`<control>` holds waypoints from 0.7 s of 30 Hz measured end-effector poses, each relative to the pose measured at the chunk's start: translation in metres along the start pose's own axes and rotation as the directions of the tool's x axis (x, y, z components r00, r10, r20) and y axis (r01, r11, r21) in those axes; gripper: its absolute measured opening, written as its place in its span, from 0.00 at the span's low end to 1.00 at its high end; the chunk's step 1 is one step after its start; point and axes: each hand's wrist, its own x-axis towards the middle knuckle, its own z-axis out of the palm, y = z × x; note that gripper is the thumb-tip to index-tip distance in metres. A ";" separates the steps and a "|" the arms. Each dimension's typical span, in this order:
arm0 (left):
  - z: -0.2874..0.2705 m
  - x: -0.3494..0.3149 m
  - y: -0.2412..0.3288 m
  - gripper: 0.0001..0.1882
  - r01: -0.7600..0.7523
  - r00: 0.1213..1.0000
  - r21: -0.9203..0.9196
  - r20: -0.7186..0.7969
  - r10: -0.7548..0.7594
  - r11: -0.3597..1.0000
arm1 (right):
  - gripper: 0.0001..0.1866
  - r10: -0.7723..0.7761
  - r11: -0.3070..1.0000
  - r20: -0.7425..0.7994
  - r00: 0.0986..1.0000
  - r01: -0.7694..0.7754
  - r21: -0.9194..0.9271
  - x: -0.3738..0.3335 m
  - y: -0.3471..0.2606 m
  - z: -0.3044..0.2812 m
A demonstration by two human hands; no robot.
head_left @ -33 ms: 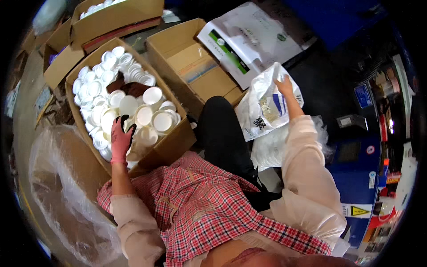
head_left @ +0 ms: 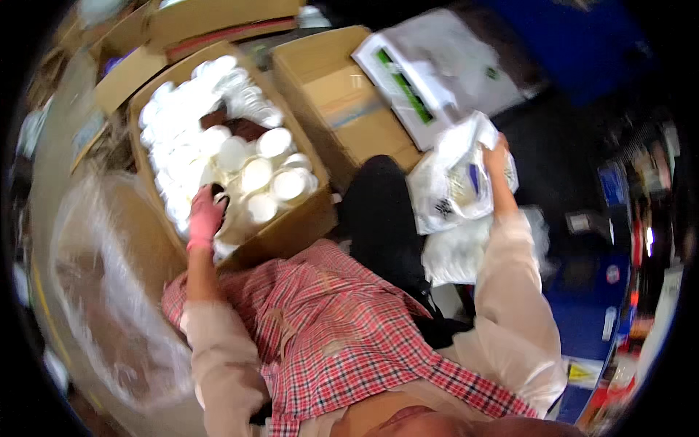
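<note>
My left hand point(head_left: 206, 216), in a pink glove with black fingertips, is at the near-left part of a cardboard box point(head_left: 295, 227) full of white round lids point(head_left: 256, 175). Its fingers are curled down among the lids, thumb close to them; blur hides whether a lid is between them. My bare right hand point(head_left: 496, 154) grips the rim of a white plastic bag point(head_left: 435, 182) with dark and blue print. Small pale pieces show inside the bag. Beneath it lies another whitish, filled plastic bag point(head_left: 455, 255).
An open cardboard box point(head_left: 371, 120) stands beyond my dark-clothed knee point(head_left: 378, 200), with a printed white sheet point(head_left: 451, 65) overlapping its right side. Clear plastic film point(head_left: 109, 291) hangs at the left. A blue machine cabinet point(head_left: 586, 284) stands at the right, and more cardboard boxes point(head_left: 226, 22) at the far left.
The whole view has shifted and blurred, with the boxes and bag appearing farther right. My left fingers, spread before, are now curled closer together. My right hand keeps hold of the bag.
</note>
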 end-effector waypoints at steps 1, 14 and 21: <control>-0.012 -0.016 0.009 0.14 0.127 0.988 0.110 -0.102 -0.116 0.986 | 0.24 0.060 0.996 -0.106 0.993 -0.066 -0.056 -0.004 -0.031 0.009; -0.048 -0.043 -0.033 0.25 0.322 0.930 0.345 0.058 -0.363 0.881 | 0.21 -0.557 0.807 0.693 0.458 0.098 0.583 -0.156 -0.579 0.179; -0.038 -0.029 -0.026 0.31 0.255 0.916 0.336 0.215 -0.338 0.907 | 0.17 -0.543 0.839 0.757 0.364 0.285 0.464 -0.161 -0.588 0.213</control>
